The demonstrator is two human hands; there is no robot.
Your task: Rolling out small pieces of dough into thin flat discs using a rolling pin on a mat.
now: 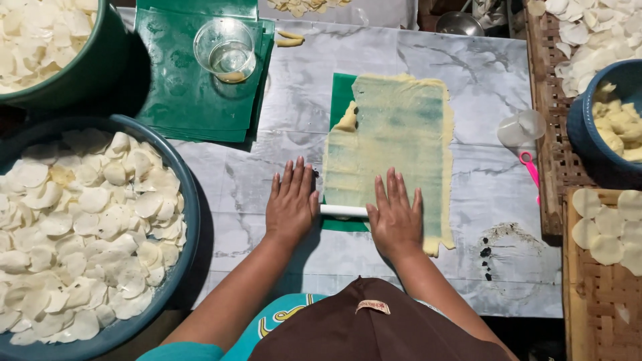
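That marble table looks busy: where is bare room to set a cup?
Bare marble table lies right of the dough sheet, before the plastic cup, and between the left hand and the green sheets. Basins and trays crowd both edges.

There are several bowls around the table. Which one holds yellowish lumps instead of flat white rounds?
The dark blue bowl at the right edge, beside the woven tray. The two bowls on the left hold flat white rounds.

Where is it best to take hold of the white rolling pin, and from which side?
Judging by its pose, take the white rolling pin from above, near its two ends. It lies flat and crosswise on the thin dough sheet, and both hands, left hand and right hand, rest palm-down on it, leaving only the middle showing.
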